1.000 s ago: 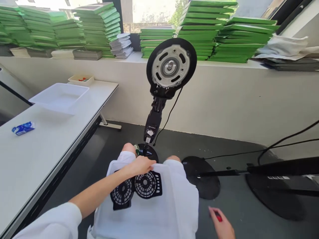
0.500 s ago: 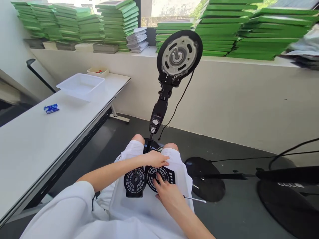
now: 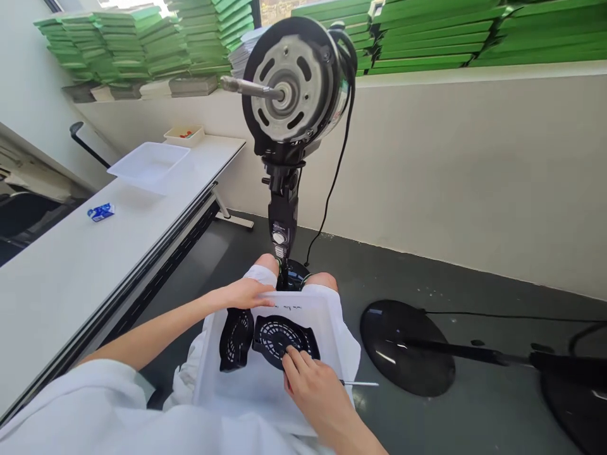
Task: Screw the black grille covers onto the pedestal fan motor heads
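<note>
A white tray (image 3: 327,316) rests on my lap with two black round grille pieces in it. The left grille (image 3: 234,338) stands tilted on edge and the right grille (image 3: 279,332) lies flat. My left hand (image 3: 244,294) grips the tray's far left rim. My right hand (image 3: 310,385) presses its fingertips on the flat grille and is closed round a screwdriver, whose metal shaft (image 3: 360,383) sticks out to the right. A bare fan motor (image 3: 289,79) on a black stand (image 3: 283,215) rises just past my knees.
A white table (image 3: 95,253) runs along my left with a white tub (image 3: 147,165), a small tray (image 3: 184,134) and a blue packet (image 3: 100,212). Green stacks (image 3: 427,38) line the sill. A second black fan base (image 3: 405,347) lies on the floor at right.
My view has come closer to the motor. My left hand has moved off the grilles to the tray's rim, and the left grille now stands tilted. My right hand stays on the right grille.
</note>
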A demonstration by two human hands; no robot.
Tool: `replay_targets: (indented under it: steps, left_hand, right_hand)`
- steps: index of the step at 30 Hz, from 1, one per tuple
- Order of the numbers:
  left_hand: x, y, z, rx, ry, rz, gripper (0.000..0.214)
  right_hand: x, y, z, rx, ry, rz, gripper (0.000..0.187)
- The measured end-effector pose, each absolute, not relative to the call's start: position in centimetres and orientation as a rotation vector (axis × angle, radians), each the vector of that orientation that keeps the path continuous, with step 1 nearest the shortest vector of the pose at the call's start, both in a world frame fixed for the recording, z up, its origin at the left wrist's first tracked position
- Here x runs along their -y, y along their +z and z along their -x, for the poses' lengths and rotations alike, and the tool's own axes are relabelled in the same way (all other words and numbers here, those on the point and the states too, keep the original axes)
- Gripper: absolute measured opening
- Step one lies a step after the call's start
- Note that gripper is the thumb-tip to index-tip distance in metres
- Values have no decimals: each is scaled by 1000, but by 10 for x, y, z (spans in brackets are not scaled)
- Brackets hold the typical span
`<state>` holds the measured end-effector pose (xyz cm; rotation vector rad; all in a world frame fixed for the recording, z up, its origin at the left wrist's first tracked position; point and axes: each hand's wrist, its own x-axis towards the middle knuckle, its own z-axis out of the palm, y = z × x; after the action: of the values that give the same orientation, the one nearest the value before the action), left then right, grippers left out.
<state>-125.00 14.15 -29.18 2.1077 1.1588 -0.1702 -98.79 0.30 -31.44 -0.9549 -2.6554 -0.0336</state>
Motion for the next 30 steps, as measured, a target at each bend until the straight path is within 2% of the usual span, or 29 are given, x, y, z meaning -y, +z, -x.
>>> replay_targets:
  steps: [6, 9, 13, 15, 18, 20, 23, 25, 27, 30]
  left_hand:
    - [-119, -270, 1242, -914, 577, -2028, 67]
    - [-101, -245, 1229, -723, 482, -2013, 62]
    - [-92, -232, 1221, -891, 279, -1954, 42]
    - [-95, -231, 1225, -1031, 458, -1771, 31]
    - [-101, -225, 1238, -1073, 853, -1370, 40]
    - [-104, -215, 1245, -980, 1042, -1158, 50]
    - [-109, -194, 1250, -860, 1227, -1012, 61]
    - [-115, -178, 1251, -793, 1314, -1008, 60]
    - [-122, -159, 1252, -718, 1385, -1048, 57]
    - [-134, -124, 1251, -641, 1509, -1144, 47]
  right_hand:
    - [-29, -255, 964, 2337, 214, 1032, 26]
    - [-46, -227, 963, 2411, 177, 1016, 27]
    - [-61, -200, 973, 2416, 73, 985, 20]
    - [-66, -190, 977, 2206, 41, 1021, 21]
    - [-74, -181, 981, 1807, 162, 1210, 17]
    - [-83, -178, 989, 1691, 429, 1325, 22]
    - [-101, -173, 1012, 1711, 895, 1328, 43]
    - [-110, -164, 1028, 1695, 1031, 1297, 49]
    - [-117, -147, 1039, 1664, 1013, 1262, 49]
    - [-124, -107, 1040, 1649, 814, 1215, 43]
